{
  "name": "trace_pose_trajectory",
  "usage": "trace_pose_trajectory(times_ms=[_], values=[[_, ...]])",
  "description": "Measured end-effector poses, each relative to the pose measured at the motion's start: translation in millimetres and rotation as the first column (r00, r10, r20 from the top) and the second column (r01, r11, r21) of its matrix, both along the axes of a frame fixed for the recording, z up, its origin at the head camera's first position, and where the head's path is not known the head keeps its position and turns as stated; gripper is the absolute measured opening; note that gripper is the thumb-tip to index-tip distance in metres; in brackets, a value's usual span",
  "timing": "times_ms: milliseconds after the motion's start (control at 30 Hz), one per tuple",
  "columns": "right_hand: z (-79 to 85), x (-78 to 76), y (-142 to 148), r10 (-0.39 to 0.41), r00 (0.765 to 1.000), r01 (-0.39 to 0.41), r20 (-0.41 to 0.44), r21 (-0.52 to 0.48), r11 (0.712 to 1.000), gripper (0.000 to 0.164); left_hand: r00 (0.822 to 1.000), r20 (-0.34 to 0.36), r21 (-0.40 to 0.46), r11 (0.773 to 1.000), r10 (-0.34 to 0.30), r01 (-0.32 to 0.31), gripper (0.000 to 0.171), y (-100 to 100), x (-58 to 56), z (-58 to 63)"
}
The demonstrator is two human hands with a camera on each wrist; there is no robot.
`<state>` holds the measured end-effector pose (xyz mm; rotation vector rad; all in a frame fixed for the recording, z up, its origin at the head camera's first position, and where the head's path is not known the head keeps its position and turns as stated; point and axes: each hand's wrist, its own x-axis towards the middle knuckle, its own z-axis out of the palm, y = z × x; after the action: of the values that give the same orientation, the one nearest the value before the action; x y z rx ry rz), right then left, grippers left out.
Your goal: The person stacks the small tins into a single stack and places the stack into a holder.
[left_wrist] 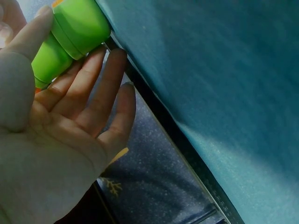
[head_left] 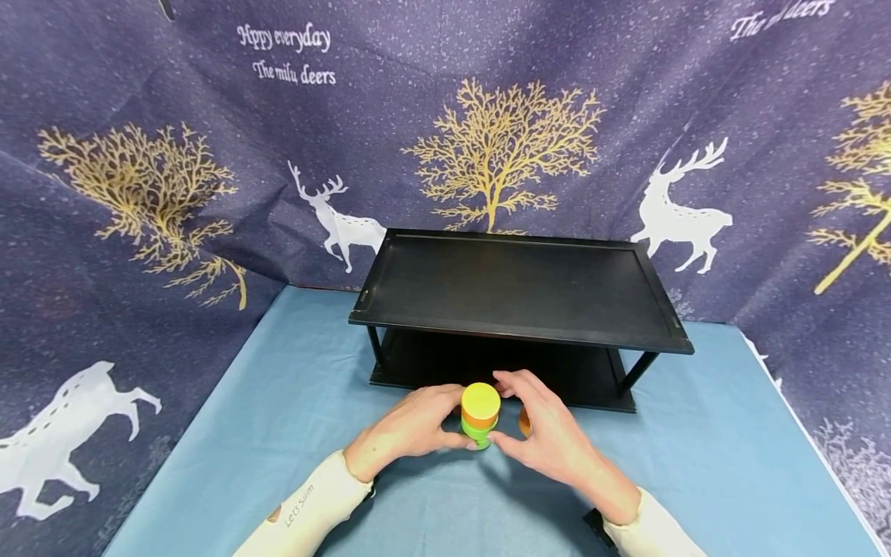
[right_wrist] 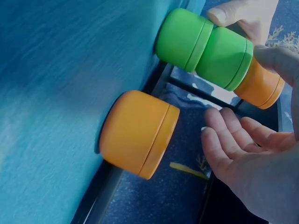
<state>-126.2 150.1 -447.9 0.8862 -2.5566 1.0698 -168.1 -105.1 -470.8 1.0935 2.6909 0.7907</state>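
Observation:
A stack of small round tubs stands on the blue cloth: a green tub (right_wrist: 184, 41) at the bottom, a second green tub (right_wrist: 223, 58) on it, and an orange tub (right_wrist: 259, 84) uppermost. From the head view the stack's top (head_left: 480, 401) looks yellow. My left hand (head_left: 421, 422) holds the green part from the left, thumb on the near side and fingers behind. On the right, my right hand (head_left: 550, 429) has its thumb against the stack near the orange tub, its other fingers apart from it. Another orange tub (right_wrist: 138, 133) sits beside the stack, partly hidden by the right hand in the head view.
Just behind the hands stands a black two-level rack (head_left: 515, 290), its lower shelf (head_left: 445, 360) close to the stack. The blue cloth (head_left: 292, 394) spreads around it. A dark curtain (head_left: 390, 93) with deer and trees hangs behind.

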Motion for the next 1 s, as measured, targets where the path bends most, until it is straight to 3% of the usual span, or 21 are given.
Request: trace_pose_trajectory(times_ms=[1000], values=[[-11.0, -0.3, 27, -0.108, 0.994, 0.109, -0.018, 0.084, 0.990, 0.072, 1.000, 0.012, -0.017, 1.000, 0.017, -0.017, 0.065, 1, 0.4, -0.4]])
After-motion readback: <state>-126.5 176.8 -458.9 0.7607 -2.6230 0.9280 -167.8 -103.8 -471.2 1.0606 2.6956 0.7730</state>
